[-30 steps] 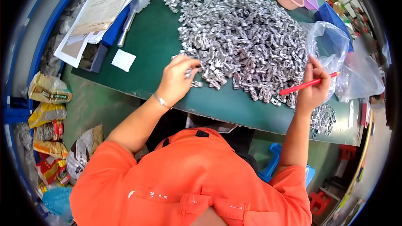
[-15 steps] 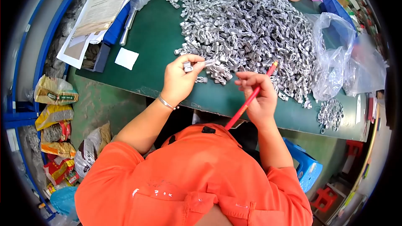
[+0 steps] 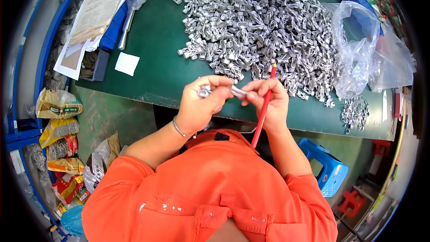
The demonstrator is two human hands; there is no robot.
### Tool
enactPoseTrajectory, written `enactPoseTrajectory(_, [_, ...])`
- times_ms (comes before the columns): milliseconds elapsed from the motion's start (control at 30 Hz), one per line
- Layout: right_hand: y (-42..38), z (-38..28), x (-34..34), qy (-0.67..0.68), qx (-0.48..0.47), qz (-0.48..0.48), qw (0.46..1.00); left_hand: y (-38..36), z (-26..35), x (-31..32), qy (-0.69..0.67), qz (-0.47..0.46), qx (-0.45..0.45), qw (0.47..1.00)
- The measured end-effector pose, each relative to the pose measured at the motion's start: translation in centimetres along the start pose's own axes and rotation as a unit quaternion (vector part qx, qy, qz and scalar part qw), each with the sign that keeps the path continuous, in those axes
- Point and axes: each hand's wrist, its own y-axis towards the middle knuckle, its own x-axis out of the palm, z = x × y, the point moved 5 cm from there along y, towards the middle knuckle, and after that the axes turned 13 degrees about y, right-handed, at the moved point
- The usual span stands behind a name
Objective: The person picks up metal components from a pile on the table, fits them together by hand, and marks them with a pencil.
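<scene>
So the room's got a scuffed green floor [image 3: 134, 118], tall shelving with a blue frame [image 3: 33, 47] down the left, and a big dark-green flat-topped surface [image 3: 156, 31] in the middle. Over on the right there's a blue plastic stool [image 3: 333, 177], plus a red plastic stool [image 3: 351, 202] lower down. Lighting's pretty bright.

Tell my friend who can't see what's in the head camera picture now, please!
Two hands, left and right, hold a small metal part between them at the edge of a green table, and the right also holds a red pencil. Beyond them lies a big pile of similar grey parts.
</scene>
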Motion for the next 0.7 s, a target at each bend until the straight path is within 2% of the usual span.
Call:
enactPoseTrajectory(100, [-0.6, -0.5, -0.2, -0.119, -0.104, -0.056, 0.986, 0.2, 0.1, -0.3, 0.226, 0.0, 0.139, 0.964])
enactPoseTrajectory(133, [-0.6, -0.4, -0.5, -0.119, -0.102, -0.051, 0.986, 0.4, -0.1, -0.5, 0.224, -0.001, 0.134, 0.965])
enactPoseTrajectory(200, [-0.9, -1.2, -0.2, -0.296, -0.207, -0.073, 0.929, 0.5, 0.5, -0.3, 0.34, 0.013, 0.225, 0.913])
enactPoseTrajectory(233, [-1.2, -1.3, -0.5, -0.335, -0.228, -0.068, 0.912, 0.7, 0.3, -0.4, 0.339, 0.012, 0.225, 0.913])
enactPoseTrajectory(333, [-1.2, -1.6, -0.2, -0.345, -0.241, -0.061, 0.905, 0.8, -0.4, -0.3, 0.335, 0.02, 0.209, 0.918])
enactPoseTrajectory(400, [-0.9, -1.9, 0.1, -0.343, -0.255, -0.072, 0.901, 1.2, -1.0, -0.4, 0.265, 0.034, 0.106, 0.958])
enactPoseTrajectory(467, [-0.8, -2.0, 0.2, -0.27, -0.265, -0.071, 0.923, 1.9, -1.1, -0.3, 0.248, 0.011, 0.109, 0.963])
enactPoseTrajectory(533, [-0.5, -2.3, 0.8, -0.263, -0.267, -0.07, 0.925, 2.3, -2.3, -0.3, 0.124, -0.034, 0.014, 0.992])
enactPoseTrajectory(567, [-0.4, -2.5, 1.0, -0.251, -0.271, -0.069, 0.927, 2.3, -2.7, -0.2, 0.114, -0.031, 0.004, 0.993])
enactPoseTrajectory(600, [-0.3, -2.9, 0.9, -0.254, -0.276, -0.071, 0.924, 2.2, -3.0, -0.1, 0.113, -0.035, 0.009, 0.993])
enactPoseTrajectory(667, [0.0, -3.4, 1.7, -0.376, -0.274, -0.168, 0.869, 2.0, -3.7, 0.2, 0.13, -0.045, -0.022, 0.99])
enactPoseTrajectory(700, [0.1, -3.5, 2.1, -0.387, -0.264, -0.169, 0.867, 1.8, -3.7, 0.4, 0.206, -0.047, -0.045, 0.976])
